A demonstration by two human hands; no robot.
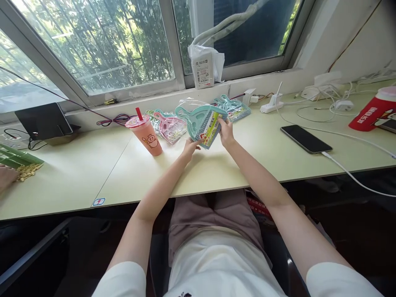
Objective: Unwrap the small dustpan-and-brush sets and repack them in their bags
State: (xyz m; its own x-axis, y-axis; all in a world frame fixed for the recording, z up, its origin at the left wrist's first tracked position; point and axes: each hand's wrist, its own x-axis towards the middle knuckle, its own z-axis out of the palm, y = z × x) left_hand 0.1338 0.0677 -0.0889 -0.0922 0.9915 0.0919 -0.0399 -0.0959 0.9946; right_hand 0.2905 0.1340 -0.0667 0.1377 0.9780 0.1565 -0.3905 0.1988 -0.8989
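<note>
Both hands hold a mint-green mini dustpan set [195, 120] in clear plastic wrap, tilted above the table [198, 173]. A yellow printed label runs along its bristly blue-grey edge. My left hand [191, 147] grips the lower corner, its fingers partly hidden behind the pack. On the right edge, my right hand [227, 130] is closed with the thumb on the front. Just behind, a similar pink wrapped set [170, 126] lies to the left, overlapping a green one. Another mint-green wrapped set [235, 109] rests to the right, near the wall.
A pink drink cup with a straw [150, 138] stands left of my hands. A charging phone [306, 139] and red container [375, 109] are at right, with cables behind. At far left, another person's hand [8, 177] is beside small beige pieces [28, 170]; a tablet [45, 121] stands behind.
</note>
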